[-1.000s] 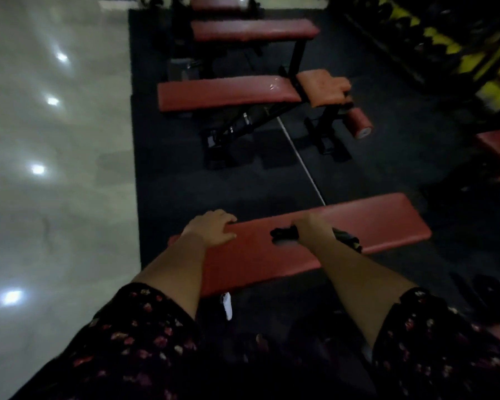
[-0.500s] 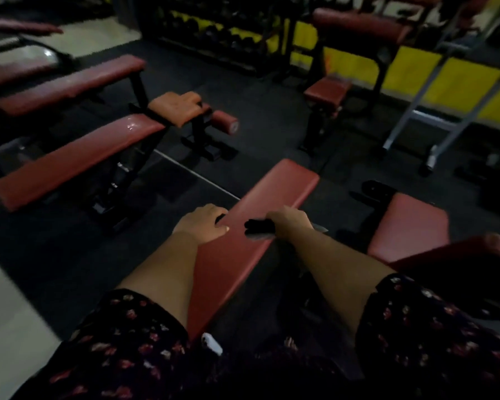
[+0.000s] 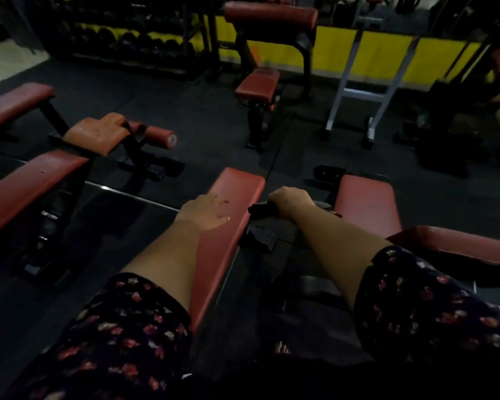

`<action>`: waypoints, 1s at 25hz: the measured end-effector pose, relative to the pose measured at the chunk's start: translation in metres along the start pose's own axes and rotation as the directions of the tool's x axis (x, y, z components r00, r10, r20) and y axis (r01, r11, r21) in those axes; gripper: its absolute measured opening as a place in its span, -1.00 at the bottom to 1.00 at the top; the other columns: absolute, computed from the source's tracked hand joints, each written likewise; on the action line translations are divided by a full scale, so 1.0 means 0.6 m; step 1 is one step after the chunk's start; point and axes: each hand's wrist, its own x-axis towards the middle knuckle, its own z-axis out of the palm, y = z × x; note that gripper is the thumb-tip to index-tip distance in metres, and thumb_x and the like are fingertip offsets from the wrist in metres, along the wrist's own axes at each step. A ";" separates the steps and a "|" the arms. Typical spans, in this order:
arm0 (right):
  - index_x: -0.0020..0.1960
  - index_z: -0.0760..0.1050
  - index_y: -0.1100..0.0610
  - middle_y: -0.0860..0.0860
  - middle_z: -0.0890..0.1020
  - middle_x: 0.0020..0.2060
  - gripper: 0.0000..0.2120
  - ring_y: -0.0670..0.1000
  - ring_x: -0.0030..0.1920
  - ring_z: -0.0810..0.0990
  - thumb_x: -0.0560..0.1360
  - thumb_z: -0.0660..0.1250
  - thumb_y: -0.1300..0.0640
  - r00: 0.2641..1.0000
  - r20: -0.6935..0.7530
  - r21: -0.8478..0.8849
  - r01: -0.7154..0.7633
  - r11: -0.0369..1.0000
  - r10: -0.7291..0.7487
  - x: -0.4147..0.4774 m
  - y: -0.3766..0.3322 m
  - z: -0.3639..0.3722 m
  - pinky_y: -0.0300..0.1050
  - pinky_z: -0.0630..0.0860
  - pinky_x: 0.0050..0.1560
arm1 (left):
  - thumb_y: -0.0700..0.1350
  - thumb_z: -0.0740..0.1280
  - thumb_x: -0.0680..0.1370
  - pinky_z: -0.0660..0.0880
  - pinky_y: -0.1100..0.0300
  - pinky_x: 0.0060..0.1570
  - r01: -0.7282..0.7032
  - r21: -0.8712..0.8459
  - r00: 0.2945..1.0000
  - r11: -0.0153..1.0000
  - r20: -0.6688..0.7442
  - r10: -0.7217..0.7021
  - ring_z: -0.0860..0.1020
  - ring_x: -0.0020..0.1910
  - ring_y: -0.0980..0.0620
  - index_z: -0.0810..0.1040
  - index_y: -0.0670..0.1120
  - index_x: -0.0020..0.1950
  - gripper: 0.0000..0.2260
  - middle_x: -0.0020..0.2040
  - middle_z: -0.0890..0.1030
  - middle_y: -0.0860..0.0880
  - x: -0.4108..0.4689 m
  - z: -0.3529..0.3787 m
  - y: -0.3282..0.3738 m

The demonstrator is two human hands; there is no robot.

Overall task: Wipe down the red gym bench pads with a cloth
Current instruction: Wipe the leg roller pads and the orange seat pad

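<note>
the left hand (image 3: 205, 210) lies flat, fingers spread, on the long smooth red bench pad (image 3: 228, 226). the right hand (image 3: 290, 199) is curled round a dark crumpled cloth (image 3: 261, 209) at the pad's right edge (folds hard to make out in the dimness).

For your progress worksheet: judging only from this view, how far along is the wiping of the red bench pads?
Done: nothing provable; no pad shows clear wipe marks in this dim view. In hand: the left hand lies flat on the near bench pad, and the right hand grips a dark cloth at that pad's right edge. Left: seemingly the right-side pad and the left-side benches.
</note>
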 end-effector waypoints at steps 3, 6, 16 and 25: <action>0.23 0.49 0.09 0.10 0.53 0.19 -0.75 0.16 0.21 0.52 0.57 0.21 0.15 1.000 -0.007 0.016 -0.006 1.000 0.006 0.034 0.063 -0.009 0.03 0.45 0.04 | 0.13 0.26 0.57 0.35 0.00 0.29 -0.007 -0.011 1.000 1.000 0.011 0.007 0.32 0.42 -0.04 0.28 0.12 0.51 -0.50 0.48 0.30 0.04 0.076 -0.013 0.036; 0.27 0.45 0.09 0.09 0.51 0.22 -0.73 0.15 0.25 0.49 0.58 0.20 0.18 1.000 -0.011 0.003 -0.014 1.000 0.014 0.066 0.137 -0.007 0.06 0.45 0.07 | 0.09 0.27 0.59 0.32 0.10 0.28 -0.070 -0.004 0.997 0.998 -0.028 0.070 0.33 0.41 -0.06 0.28 0.06 0.52 -0.49 0.49 0.32 0.03 0.158 -0.025 0.082; 0.28 0.45 0.07 0.07 0.52 0.22 -0.67 0.15 0.24 0.49 0.54 0.26 0.27 0.992 -0.030 0.058 -0.124 0.991 0.126 0.147 0.286 -0.009 0.07 0.46 0.05 | 0.06 0.30 0.57 0.29 0.10 0.29 -0.200 0.023 0.980 0.980 -0.018 0.200 0.38 0.37 -0.09 0.32 0.01 0.50 -0.49 0.41 0.39 -0.07 0.350 -0.065 0.164; 0.28 0.45 0.06 0.09 0.52 0.21 -0.67 0.15 0.23 0.50 0.54 0.25 0.27 0.972 -0.021 0.066 -0.234 0.970 0.236 0.301 0.332 -0.065 0.08 0.46 0.06 | 0.11 0.30 0.57 0.38 -0.08 0.30 -0.255 -0.048 0.967 0.966 -0.012 0.255 0.31 0.41 -0.07 0.30 0.06 0.50 -0.49 0.45 0.33 -0.01 0.538 -0.132 0.126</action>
